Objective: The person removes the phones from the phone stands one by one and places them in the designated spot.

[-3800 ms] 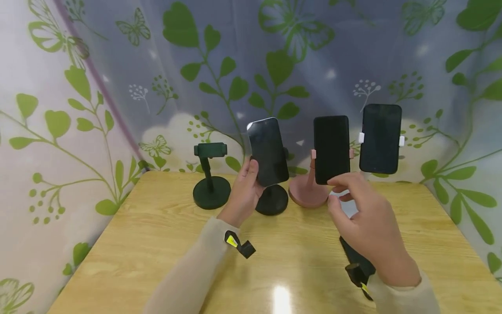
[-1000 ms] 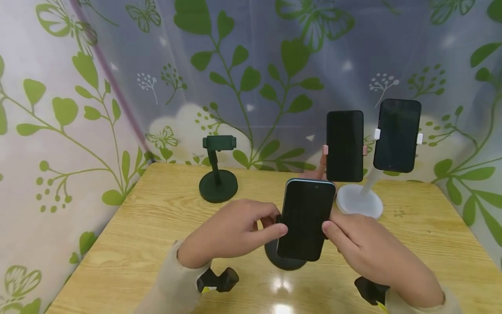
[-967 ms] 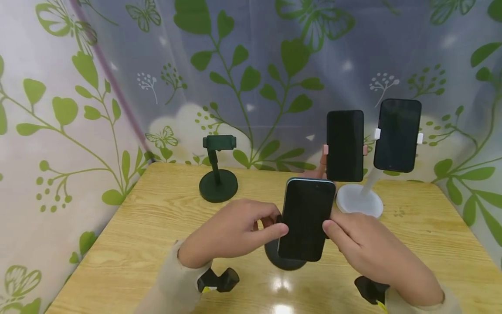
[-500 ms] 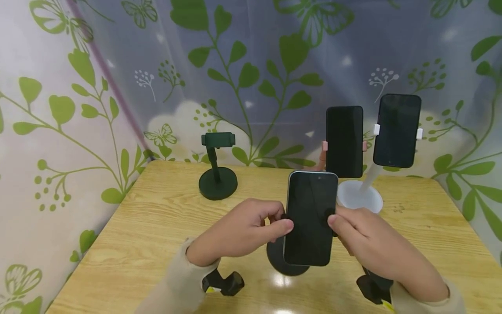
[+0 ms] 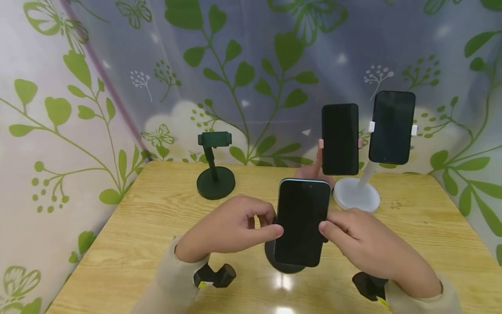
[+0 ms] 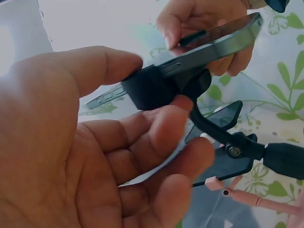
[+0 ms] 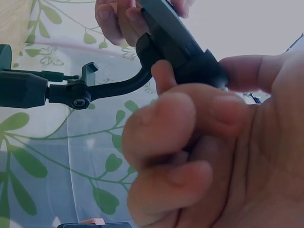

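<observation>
One black stand [image 5: 270, 254] has come nearer, right grip [image 5: 366, 242] now touching it.

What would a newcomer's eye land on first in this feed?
Probably the dark-screened phone at front centre, seated in a black clamp that the left hand and right hand pinch from either side. Next, two phones stand upright behind it to the right, in a pink stand and a white stand. Further left, a green stand holds no phone.

Four phone stands [image 5: 215, 185] [image 5: 288, 268] [image 5: 319, 158] [image 5: 354, 196], three mounted phones [image 5: 302, 222] [image 5: 340, 139] [image 5: 392, 127], two hands [image 5: 235, 224] [image 5: 364, 237], two wrist cameras [image 5: 225, 276] [image 5: 365, 285], one wooden table [image 5: 157, 222]
</observation>
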A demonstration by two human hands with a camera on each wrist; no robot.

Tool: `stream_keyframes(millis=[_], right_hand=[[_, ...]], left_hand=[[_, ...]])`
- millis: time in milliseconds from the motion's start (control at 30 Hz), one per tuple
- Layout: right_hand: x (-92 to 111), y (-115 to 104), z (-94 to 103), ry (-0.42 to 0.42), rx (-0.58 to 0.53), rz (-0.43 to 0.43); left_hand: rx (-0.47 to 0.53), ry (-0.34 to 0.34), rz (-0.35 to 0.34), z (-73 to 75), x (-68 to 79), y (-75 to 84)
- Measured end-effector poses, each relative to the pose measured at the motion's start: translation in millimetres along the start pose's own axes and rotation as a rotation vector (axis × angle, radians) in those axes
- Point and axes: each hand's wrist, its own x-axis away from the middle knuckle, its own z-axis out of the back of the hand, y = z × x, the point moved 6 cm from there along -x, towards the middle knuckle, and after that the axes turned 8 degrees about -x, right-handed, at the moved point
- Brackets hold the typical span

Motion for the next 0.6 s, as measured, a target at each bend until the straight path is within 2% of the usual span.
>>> stream_keyframes(millis=[200, 367, 500, 600], right_hand=[[0.0, 2.5, 2.8, 0.01, -0.03, -0.016], [1.6, 2.0, 4.2, 0.022, 0.053, -0.011], [3.0, 0.2, 4.0, 0.034, 0.13, -0.005], [4.1, -2.7, 6.2, 0.066, 0.146, -0.007]], left_hand=[[-0.025, 0.018, -0.036, -2.9, -2.4, 2.8], [-0.05, -0.003, -0.073, -5.4, -3.2, 4.6], [-0.139, 0.026, -0.131, -5.4, -1.9, 7.8], [-0.208, 0.051, -0.174, -5.9, -1.9, 11.4]])
